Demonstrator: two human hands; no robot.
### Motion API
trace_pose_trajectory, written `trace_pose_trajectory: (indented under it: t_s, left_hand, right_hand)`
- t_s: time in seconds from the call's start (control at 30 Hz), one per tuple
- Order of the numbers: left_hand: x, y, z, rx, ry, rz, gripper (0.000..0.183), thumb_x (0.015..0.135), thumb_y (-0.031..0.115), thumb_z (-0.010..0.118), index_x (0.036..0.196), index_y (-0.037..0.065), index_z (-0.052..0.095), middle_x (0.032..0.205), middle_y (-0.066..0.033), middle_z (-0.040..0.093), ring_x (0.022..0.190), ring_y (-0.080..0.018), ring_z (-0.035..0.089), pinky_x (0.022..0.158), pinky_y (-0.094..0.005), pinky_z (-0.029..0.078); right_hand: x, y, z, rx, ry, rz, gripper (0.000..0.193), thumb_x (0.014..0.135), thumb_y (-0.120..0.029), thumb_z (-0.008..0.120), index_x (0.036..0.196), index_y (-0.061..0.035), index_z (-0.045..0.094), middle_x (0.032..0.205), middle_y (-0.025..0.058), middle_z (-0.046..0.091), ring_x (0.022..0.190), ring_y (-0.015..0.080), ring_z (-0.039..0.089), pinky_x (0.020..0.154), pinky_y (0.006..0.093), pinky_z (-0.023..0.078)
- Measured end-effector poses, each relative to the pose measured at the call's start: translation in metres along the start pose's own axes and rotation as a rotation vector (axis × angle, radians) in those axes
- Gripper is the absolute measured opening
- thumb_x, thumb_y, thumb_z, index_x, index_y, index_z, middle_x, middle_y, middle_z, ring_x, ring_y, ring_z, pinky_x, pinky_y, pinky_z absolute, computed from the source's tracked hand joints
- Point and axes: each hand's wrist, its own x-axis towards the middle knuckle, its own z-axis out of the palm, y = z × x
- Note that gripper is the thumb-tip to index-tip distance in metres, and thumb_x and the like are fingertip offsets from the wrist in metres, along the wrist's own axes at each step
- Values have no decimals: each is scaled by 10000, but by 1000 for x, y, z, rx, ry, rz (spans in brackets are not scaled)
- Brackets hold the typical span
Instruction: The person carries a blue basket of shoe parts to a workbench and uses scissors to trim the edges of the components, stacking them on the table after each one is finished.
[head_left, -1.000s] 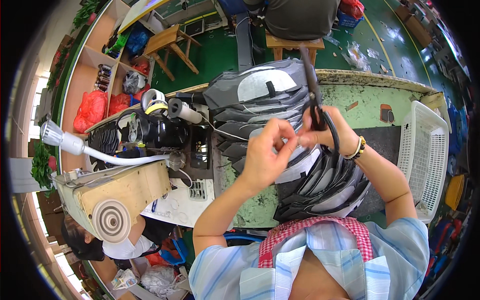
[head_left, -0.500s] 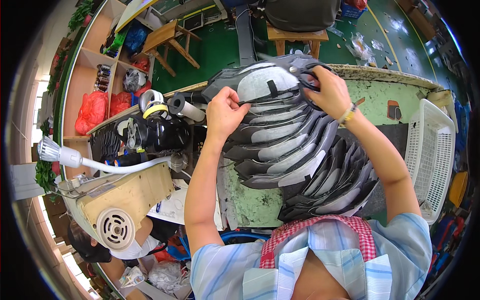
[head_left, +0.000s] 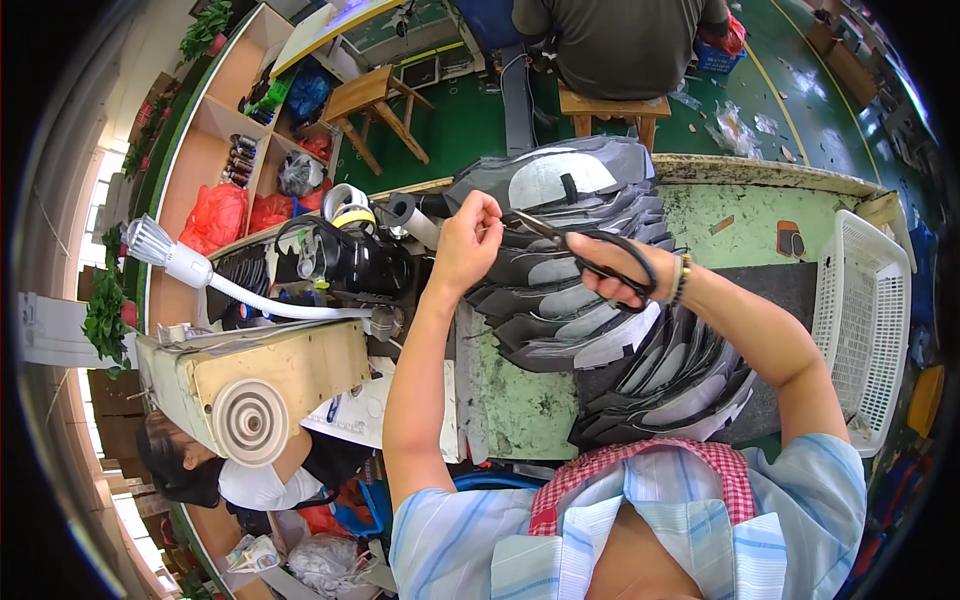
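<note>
My right hand [head_left: 622, 272] grips black-handled scissors [head_left: 542, 229], fingers through the loops. Their blades point left over a fanned stack of dark grey, curved fabric pieces with pale patches [head_left: 565, 178]. Close to the blade tips, my left hand [head_left: 470, 243] is closed in a pinch at the stack's left edge. Whatever lies between those fingertips is too small to make out. A second fanned bundle of the same grey pieces [head_left: 690, 385] lies nearer my body.
On the right stands a white plastic basket [head_left: 862, 330]. A cream sewing machine [head_left: 290, 385] and a flexible lamp [head_left: 185, 262] occupy the left, beside tape rolls [head_left: 350, 210]. One person sits on a stool [head_left: 615, 105] beyond the bench; another person [head_left: 265, 480] is at lower left.
The scissors have come down and left from the stack's far right side, and their blades now point toward my left hand. My left hand has shifted slightly, still pinched. The whole view has shifted too.
</note>
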Motion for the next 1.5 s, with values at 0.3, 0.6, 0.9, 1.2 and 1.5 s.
trace_pose_trajectory:
  t_s: [0.3, 0.6, 0.9, 1.2, 1.5]
  left_hand:
    - [9, 13, 12, 256, -77, 299, 283, 735, -6, 675, 969, 61, 529, 833, -43, 661, 700, -166, 580, 626, -270, 438]
    - [1, 23, 14, 281, -51, 284, 257, 732, -6, 696, 932, 55, 545, 734, -21, 626, 576, -101, 483, 541, -244, 393]
    - [-3, -4, 14, 411, 252, 2, 265, 697, 41, 750, 847, 49, 532, 671, -78, 590, 553, -188, 559, 560, -317, 452]
    - [-8, 70, 24, -388, 36, -194, 236, 1008, 229, 402, 1066, 41, 532, 634, 43, 421, 578, -38, 377, 525, -200, 318]
    - [33, 62, 18, 581, 358, 227, 268, 943, 157, 468, 1201, 84, 472, 755, -137, 643, 686, -330, 630, 578, -436, 464]
  right_hand:
    - [-40, 29, -40, 126, 149, -140, 585, 862, -640, 491, 733, -70, 518, 508, -41, 427, 370, 56, 398, 333, 201, 329]
    - [-34, 48, -49, 108, 186, -97, 598, 843, -656, 508, 718, -71, 517, 493, -42, 422, 365, 53, 409, 324, 210, 346]
    - [-37, 29, -48, -53, 376, -202, 549, 858, -573, 562, 705, -46, 550, 526, -24, 436, 394, 62, 431, 344, 212, 349]
    - [-20, -13, -50, -262, 506, -711, 332, 723, -203, 810, 854, -30, 558, 765, -1, 618, 626, 40, 532, 544, 183, 418]
    - [18, -37, -109, -407, 649, -774, 374, 721, -283, 793, 885, 1, 612, 763, 59, 639, 697, 118, 593, 667, 264, 470]
